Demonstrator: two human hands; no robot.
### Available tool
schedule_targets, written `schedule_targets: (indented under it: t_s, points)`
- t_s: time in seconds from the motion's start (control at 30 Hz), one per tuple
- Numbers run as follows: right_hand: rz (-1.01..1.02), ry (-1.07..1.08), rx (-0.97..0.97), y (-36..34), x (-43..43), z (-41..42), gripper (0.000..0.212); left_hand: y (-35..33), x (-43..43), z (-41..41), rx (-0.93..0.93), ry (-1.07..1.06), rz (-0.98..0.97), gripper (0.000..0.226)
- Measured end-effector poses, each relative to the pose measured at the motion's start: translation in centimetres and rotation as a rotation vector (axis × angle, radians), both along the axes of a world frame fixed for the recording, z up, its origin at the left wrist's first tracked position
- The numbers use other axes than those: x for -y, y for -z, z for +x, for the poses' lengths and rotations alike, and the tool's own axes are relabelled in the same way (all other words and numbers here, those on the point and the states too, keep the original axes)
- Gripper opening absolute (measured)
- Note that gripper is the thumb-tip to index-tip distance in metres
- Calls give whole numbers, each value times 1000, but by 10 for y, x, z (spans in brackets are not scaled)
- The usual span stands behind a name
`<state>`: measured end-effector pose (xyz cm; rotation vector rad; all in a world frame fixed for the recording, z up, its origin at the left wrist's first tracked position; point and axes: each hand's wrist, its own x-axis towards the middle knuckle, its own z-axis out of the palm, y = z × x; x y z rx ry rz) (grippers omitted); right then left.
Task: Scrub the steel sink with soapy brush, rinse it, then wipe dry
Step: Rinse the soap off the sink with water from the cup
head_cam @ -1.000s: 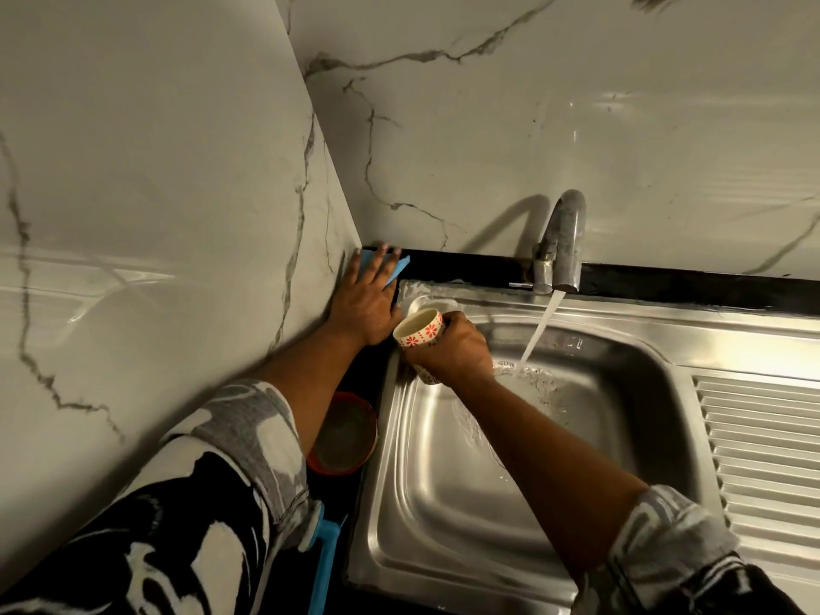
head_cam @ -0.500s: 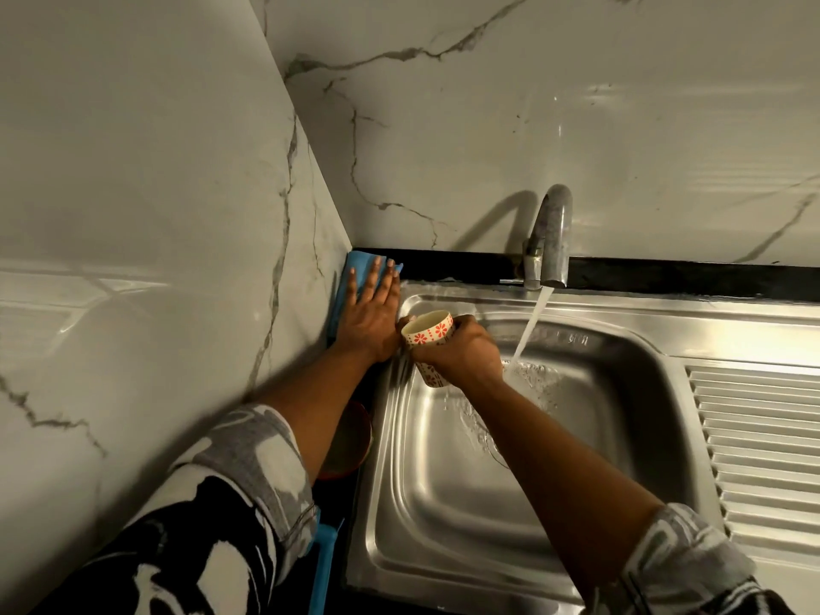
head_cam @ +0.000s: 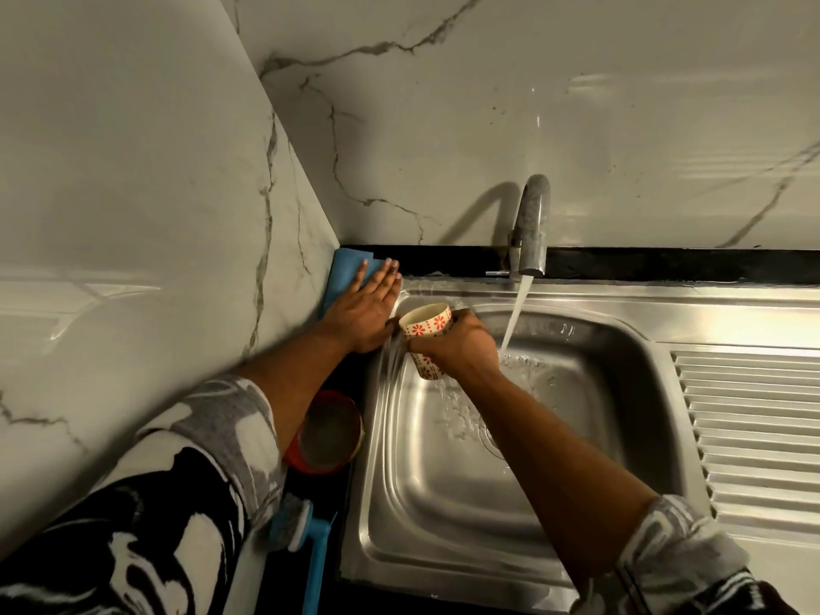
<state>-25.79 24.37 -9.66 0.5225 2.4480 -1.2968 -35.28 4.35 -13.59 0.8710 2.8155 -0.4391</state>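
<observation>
The steel sink (head_cam: 443,517) fills the lower middle, its basin wet. Water runs from the tap (head_cam: 530,224) into the basin. My right hand (head_cam: 457,346) grips a small cream cup with red flower marks (head_cam: 426,324), tilted toward the sink's left rim, and water spills from it down the basin's left wall. My left hand (head_cam: 361,306) lies flat, fingers straight, on a blue cloth (head_cam: 348,273) in the back left corner of the counter. A blue-handled brush (head_cam: 310,543) lies on the dark counter left of the sink, near my left sleeve.
A red-rimmed round container (head_cam: 326,432) sits on the counter between the brush and the cloth. The ribbed draining board (head_cam: 754,437) stretches to the right of the basin. Marble walls close in on the left and behind.
The cup has tipped further over the sink's left rim and now pours water. My left hand stays flat on the blue cloth. The view has shifted slightly.
</observation>
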Motion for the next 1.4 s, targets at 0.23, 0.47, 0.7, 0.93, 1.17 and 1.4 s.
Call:
schedule_targets:
  t_s: [0.23,0.47,0.7,0.93,1.17,1.4]
  points:
    - [-46,54,-42,7,-5,8,88,5,-26,13,34,-207,35,95]
    - [-78,99,-34,8,-3,3,99,5,-28,8,99,-55,58,103]
    - [-297,243,21,15,-5,5,72,3,-53,-17,150,40,106,105]
    - [-512,408,44,18,-8,16,71,2,-54,7,317,145,342,93]
    - [-473,385,5,6,-8,29,81,13,-35,12,225,-53,372,85]
    - [-123,202,-130,10,-24,45,84,12,-11,15,84,-359,349,91]
